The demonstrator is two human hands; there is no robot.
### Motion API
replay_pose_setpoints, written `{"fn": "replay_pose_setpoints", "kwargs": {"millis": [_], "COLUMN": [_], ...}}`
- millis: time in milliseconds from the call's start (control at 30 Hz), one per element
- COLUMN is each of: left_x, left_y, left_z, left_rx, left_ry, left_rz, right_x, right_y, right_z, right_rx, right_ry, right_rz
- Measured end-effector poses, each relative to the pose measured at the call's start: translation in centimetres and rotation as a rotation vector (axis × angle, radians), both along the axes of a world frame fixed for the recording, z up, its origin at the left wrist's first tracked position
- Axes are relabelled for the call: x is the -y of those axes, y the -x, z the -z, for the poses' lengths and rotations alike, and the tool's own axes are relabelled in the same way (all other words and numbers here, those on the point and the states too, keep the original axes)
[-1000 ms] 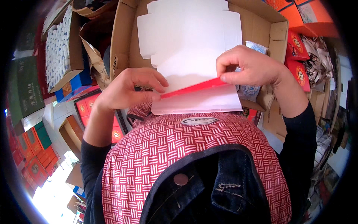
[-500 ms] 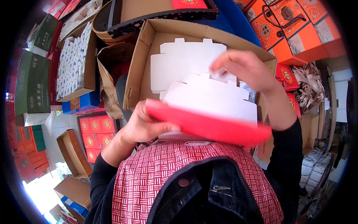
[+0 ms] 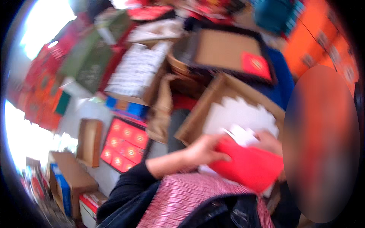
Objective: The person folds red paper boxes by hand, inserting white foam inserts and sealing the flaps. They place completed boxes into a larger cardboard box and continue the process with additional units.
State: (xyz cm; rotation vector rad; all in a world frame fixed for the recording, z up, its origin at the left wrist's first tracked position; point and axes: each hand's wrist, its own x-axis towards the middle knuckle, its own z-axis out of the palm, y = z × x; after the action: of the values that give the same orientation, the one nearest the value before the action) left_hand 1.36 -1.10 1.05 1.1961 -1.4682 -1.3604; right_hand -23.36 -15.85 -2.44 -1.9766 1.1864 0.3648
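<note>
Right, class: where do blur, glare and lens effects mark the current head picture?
Head view: blur smears the flat red cardboard piece and small white packets; head view: white glare burns out patches at left; head view: the fisheye lens leaves black corners, and a hazy oval hides detail at right.

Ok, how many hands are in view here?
2. The left hand grips the red card near its left end; the right hand is behind the card's upper edge, partly hidden. Blur could conceal others.
</note>
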Motion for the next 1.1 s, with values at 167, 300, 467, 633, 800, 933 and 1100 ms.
{"fn": "replay_pose_setpoints", "kwargs": {"millis": [167,300,467,633,800,933,1100], "left_x": [3.8,4.8,2.2,3.4,2.4,1.8,-0.2], "left_y": [1.3,2.4,4.2,4.5,5.1,5.0,4.6], "left_z": [-1.1,2.5,8.4,4.0,5.0,3.1,1.3], "left_rx": [0.111,0.228,0.072,0.016,0.02,0.048,-0.084], "left_ry": [0.15,-0.051,-0.143,-0.38,-0.259,-0.351,-0.441], "left_rz": [0.112,0.083,-0.02,0.1,0.036,0.027,-0.024], "right_x": [3.8,1.9,-0.9,2.7,0.2,-1.9,-2.5], "right_y": [0.1,-2.8,-1.6,0.5,-0.5,-1.4,-1.8], "right_z": [-2.5,-10.1,-7.3,-3.2,-3.1,-5.1,-5.0], "right_rx": [0.124,0.186,0.367,0.39,0.339,0.429,0.447], "right_ry": [0.253,0.267,-0.153,0.053,-0.432,-0.461,-0.322], "right_rz": [-0.104,-0.524,-0.315,-0.328,-0.156,-0.162,-0.22]}}
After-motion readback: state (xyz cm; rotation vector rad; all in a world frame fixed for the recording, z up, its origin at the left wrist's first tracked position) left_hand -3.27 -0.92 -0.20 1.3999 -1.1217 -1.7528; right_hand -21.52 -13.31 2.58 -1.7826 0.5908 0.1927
